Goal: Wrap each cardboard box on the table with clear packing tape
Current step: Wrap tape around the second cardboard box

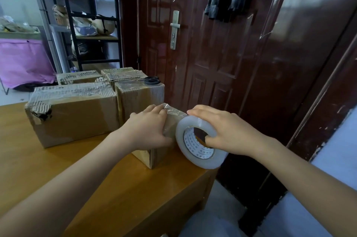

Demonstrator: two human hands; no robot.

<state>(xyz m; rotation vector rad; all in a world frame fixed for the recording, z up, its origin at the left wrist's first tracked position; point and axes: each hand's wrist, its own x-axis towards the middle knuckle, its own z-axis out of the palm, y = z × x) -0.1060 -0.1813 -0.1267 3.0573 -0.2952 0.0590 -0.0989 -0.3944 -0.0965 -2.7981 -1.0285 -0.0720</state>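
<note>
Far left on the wooden table [48, 163] we see the large cardboard box [73, 117], its top skin torn down to the corrugation and one near corner ripped open, with clear film already across it. Behind it stand two more boxes [77, 77], and a taller box [141, 95] with black-handled scissors [151, 80] lying on top.

Our left hand [148, 130] lies flat on the small cardboard box [154, 151] near the table's right edge, fingers straight and spread, pressing the crinkled end of clear tape [173, 112] onto its top. Our right hand [228, 132] grips the packing tape roll [195, 140], thumb hooked into the core and fingers curled over the rim; the roll sits just beside the box's right face.

Risks, as we judge them:
- The tape already looks wrinkled at the top edge; pulling at an angle could fold it onto itself.
- The small box stands close to the table edge, so a hard tug may slide or tip it off.
- If the left hand lifts early, the anchored end may peel away.
- The scissors are out of easy reach, so cutting means letting go with one hand.

Writing: the roll's inner core shows a repeated printed pattern, too small to read. We can read no brand or label on any box.
</note>
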